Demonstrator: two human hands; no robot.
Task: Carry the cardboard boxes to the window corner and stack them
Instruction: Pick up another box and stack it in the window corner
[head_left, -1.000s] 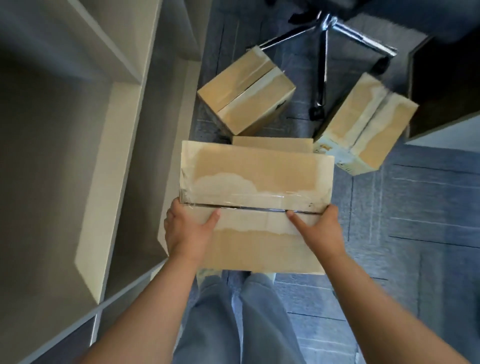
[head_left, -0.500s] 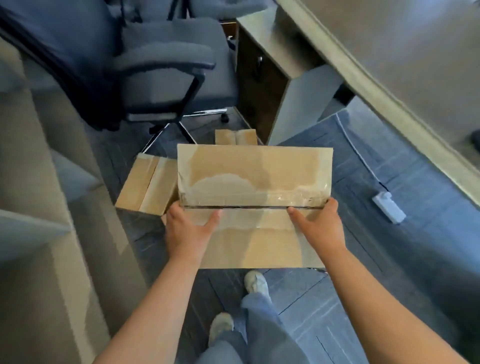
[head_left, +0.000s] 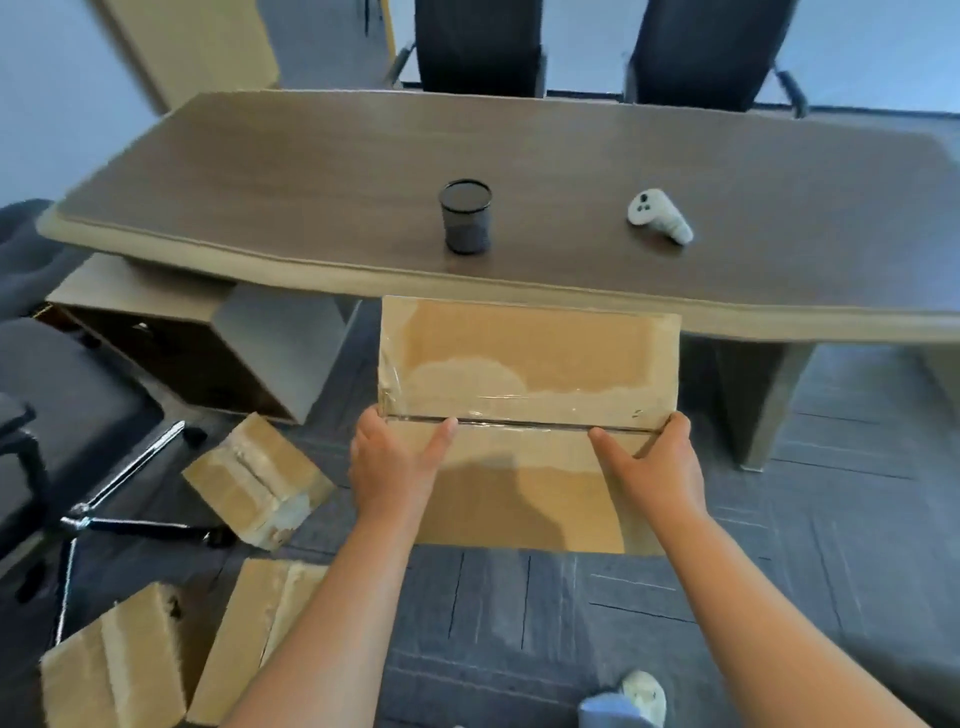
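Both my bare forearms reach forward, my left hand (head_left: 395, 470) and right hand (head_left: 657, 467) clasping opposite ends of the cardboard box (head_left: 524, 348), thumbs laid flat on top pointing inward, fingers wrapped over its edges.

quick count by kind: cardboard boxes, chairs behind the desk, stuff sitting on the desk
cardboard boxes: 4, the carried box plus three floor boxes
chairs behind the desk: 2
pen cup: 1
controller: 1
total: 8
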